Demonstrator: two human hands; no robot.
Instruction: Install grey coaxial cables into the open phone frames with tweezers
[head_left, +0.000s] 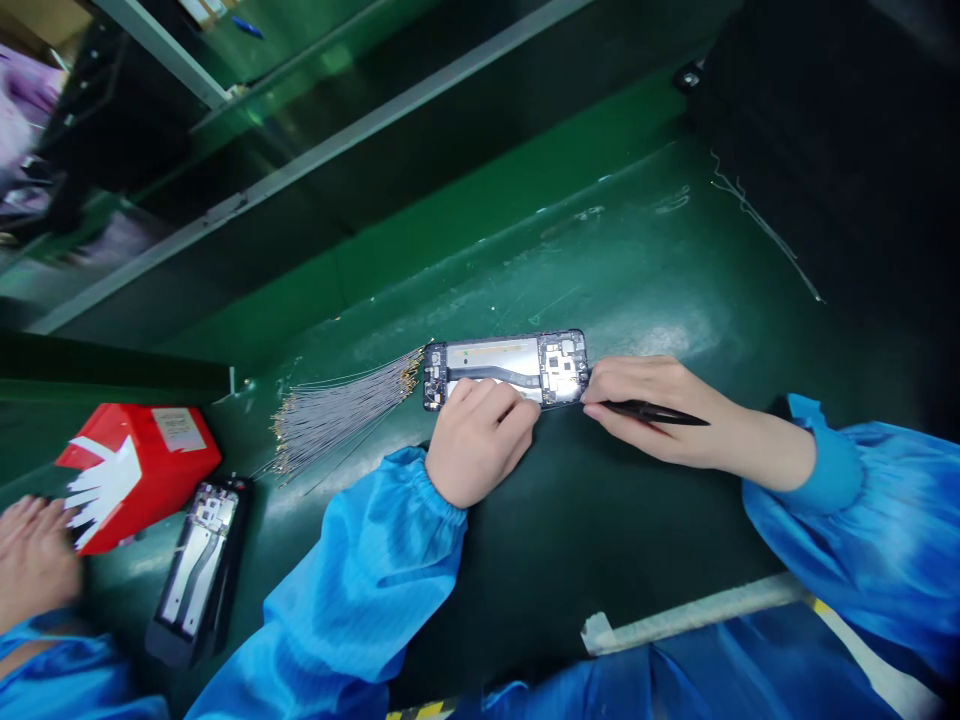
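Observation:
An opened smartphone (495, 358) lies on the green table, its circuit board and silver battery exposed. My left hand (480, 440) is closed over its near long edge, fingers curled and pressing there; the fingertips are partly hidden. In my right hand (660, 410) is a pair of black tweezers (664, 413), pinched between thumb and fingers, tips at the phone's near right corner. A thin line, perhaps a cable, runs along the near edge between my hands. Left of the phone, touching or nearly touching it, lies a fanned bundle of thin grey cables (345, 415) with gold-coloured ends.
A red box (150, 465) with white strips stands at the left, and more opened phones (199, 570) lie stacked beside it. Another person's hand (37, 560) is at the left edge. Loose cables (772, 235) lie at the right by a dark object. A metal rail (315, 155) crosses behind.

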